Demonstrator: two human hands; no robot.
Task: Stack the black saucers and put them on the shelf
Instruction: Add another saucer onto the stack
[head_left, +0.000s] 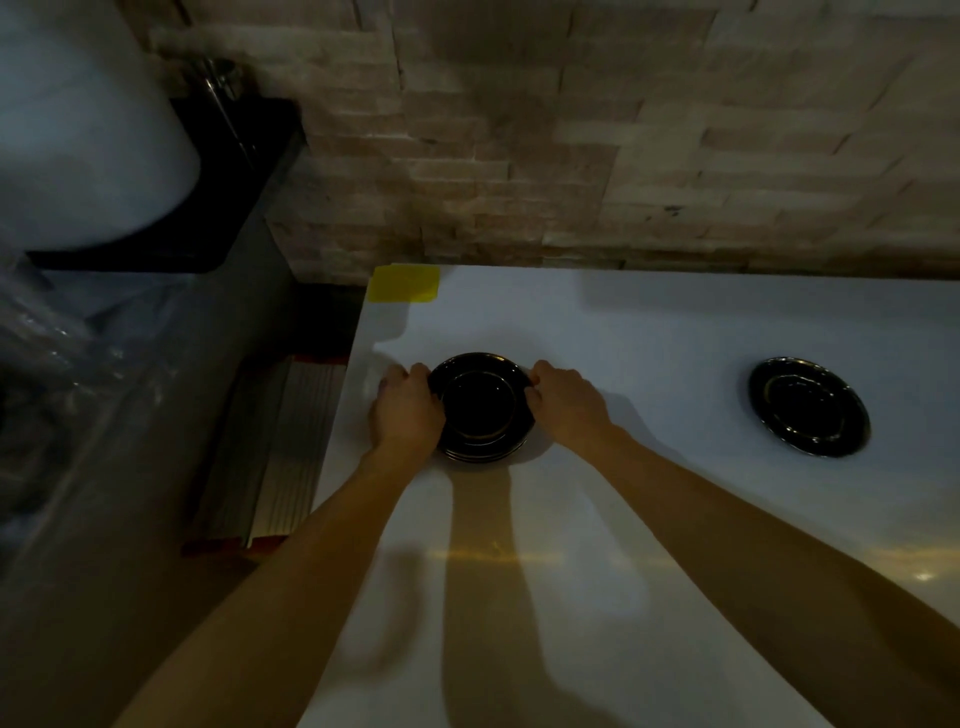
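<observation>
A stack of black saucers (480, 408) rests on the white table (649, 338) near its left edge. My left hand (408, 410) grips the stack's left rim, fingers curled over it. On the opposite rim, my right hand (563, 402) holds the stack the same way. One more black saucer (808, 406) lies alone on the table, far to the right of both hands.
A yellow patch (405, 283) marks the table's far left corner. A stone brick wall (571, 130) runs behind the table. At the upper left a black shelf (218, 176) holds a large white object (78, 130) and a metal cup (221, 78). Metal cabinet surfaces (270, 457) stand left of the table.
</observation>
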